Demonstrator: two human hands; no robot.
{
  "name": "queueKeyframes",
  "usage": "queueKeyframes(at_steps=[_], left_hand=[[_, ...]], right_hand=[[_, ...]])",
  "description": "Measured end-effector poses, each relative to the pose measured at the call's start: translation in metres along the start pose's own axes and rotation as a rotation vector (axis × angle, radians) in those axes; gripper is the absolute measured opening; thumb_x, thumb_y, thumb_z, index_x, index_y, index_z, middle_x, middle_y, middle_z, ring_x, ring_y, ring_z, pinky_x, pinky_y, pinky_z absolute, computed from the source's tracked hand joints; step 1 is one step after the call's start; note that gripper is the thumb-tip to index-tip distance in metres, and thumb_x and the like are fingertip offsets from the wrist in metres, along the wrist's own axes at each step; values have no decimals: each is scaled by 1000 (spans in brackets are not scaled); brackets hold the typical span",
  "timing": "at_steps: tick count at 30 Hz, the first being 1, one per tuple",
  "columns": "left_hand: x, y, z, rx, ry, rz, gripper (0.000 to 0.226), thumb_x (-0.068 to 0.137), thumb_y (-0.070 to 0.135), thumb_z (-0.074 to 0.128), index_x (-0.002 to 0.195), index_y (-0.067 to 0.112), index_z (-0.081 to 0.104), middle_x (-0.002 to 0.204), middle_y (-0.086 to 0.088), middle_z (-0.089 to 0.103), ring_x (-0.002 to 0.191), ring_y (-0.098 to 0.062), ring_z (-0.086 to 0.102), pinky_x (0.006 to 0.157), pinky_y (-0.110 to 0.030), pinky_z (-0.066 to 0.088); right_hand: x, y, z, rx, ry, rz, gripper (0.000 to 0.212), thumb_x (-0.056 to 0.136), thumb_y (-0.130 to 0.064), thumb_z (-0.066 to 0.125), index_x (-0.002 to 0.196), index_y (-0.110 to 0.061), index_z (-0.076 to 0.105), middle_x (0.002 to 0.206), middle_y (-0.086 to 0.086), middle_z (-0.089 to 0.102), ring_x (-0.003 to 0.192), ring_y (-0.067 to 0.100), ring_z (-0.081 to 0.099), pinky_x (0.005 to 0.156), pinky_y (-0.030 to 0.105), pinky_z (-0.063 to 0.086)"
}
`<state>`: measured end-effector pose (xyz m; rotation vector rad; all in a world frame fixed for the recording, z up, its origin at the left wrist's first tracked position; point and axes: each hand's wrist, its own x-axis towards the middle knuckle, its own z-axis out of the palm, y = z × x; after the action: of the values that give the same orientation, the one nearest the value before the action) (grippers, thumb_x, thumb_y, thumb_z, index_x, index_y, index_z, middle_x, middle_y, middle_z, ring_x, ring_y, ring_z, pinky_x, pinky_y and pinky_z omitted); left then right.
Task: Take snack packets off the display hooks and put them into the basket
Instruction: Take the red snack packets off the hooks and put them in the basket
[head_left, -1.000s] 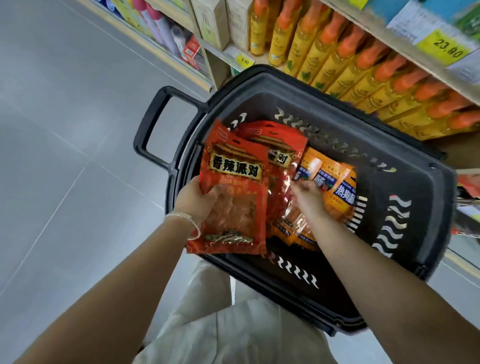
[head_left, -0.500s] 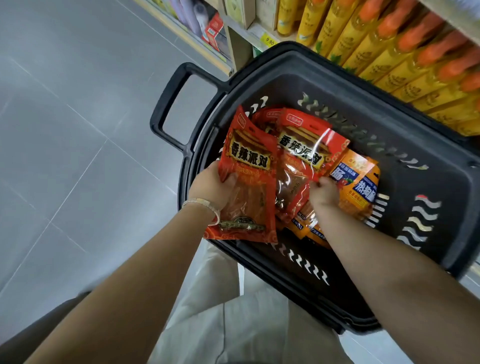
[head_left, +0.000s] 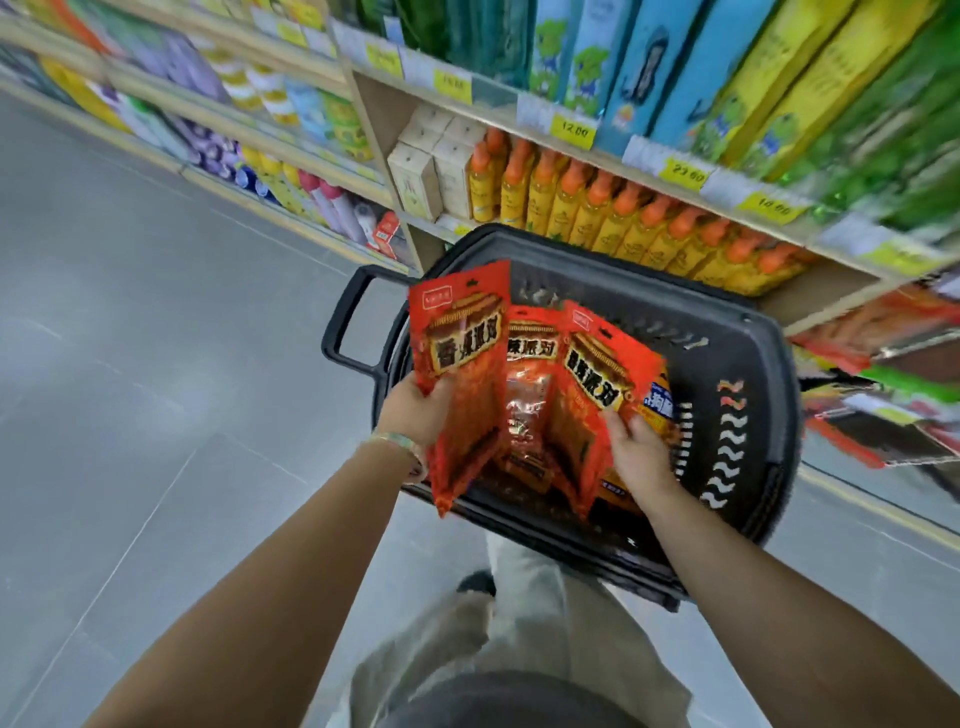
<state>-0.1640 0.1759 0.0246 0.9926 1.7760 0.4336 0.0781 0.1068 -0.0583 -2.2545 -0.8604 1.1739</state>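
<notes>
Black plastic basket (head_left: 748, 338), with slotted walls and a loop handle (head_left: 347, 322) at its left end, stands on the grey tiled floor (head_left: 156, 374) against the foot of a shelf unit (head_left: 810, 291).

Left hand (head_left: 422, 411): fingers curled round the left edge of a red snack packet (head_left: 462, 358). This packet is held upright above the basket's left edge, with its hang-hole end uppermost and its lower corner below the near rim line. A pale bracelet (head_left: 396, 441) sits on the left wrist.

Right hand (head_left: 640, 453): thumb and fingers pinch the right edge of a second red packet (head_left: 597, 387). This packet is tilted to the right over the middle of the basket.

A third red packet (head_left: 530, 387) lies between the two held packets, inside the basket. Whether either hand also touches it cannot be told. An orange packet with a blue label (head_left: 658, 404) lies in the basket behind the right-hand packet, toward the right wall, mostly hidden.

Behind the basket's far edge, a row of yellow bottles with orange caps (head_left: 623, 218) fills the lower shelf, with cream boxes (head_left: 431, 166) at the row's left end. Yellow price tags (head_left: 572, 130) line the shelf edge above. The upper right of the view is blurred.

Beige trousers (head_left: 524, 629) and a dark shoe (head_left: 475, 582) show at the basket's near edge.
</notes>
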Motion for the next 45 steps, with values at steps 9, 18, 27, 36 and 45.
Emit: queueKeyframes(at_steps=[9,18,27,36,45], left_hand=[[-99,3,-22,29,-50,342,33,96,44,45,85,14,57,79,0,62,79,-17,64,60,-26,44],[-182,48,31,149,-337,700,6,94,22,55,93,23,61,72,20,56,55,9,50,48,0,33],[-276,139,143,97,-391,946,24,92,52,47,89,31,61,76,13,59,71,-8,54,62,-26,32],[-357,257,252,-153,-302,1041,39,85,60,53,98,26,65,100,2,65,98,-20,60,84,-32,45],[-396,361,311,-478,-286,1114,22,86,45,60,99,29,64,91,13,67,83,-4,60,74,-21,44]], right_hand=[[-129,4,-55,62,446,-310,33,100,-31,41,122,-11,58,106,17,67,98,32,61,78,33,41],[-235,64,-143,276,816,-211,28,97,-23,42,92,-1,58,85,17,61,79,27,52,64,31,28],[-275,130,-293,242,1040,-248,24,99,-36,42,97,-18,58,82,-2,59,83,23,56,67,32,34],[-265,118,-494,173,1200,-560,23,100,-27,43,109,-11,58,84,-9,55,83,14,50,65,23,27],[-241,65,-641,454,1252,-591,39,97,-40,45,99,-5,62,89,9,64,90,29,58,77,38,44]])
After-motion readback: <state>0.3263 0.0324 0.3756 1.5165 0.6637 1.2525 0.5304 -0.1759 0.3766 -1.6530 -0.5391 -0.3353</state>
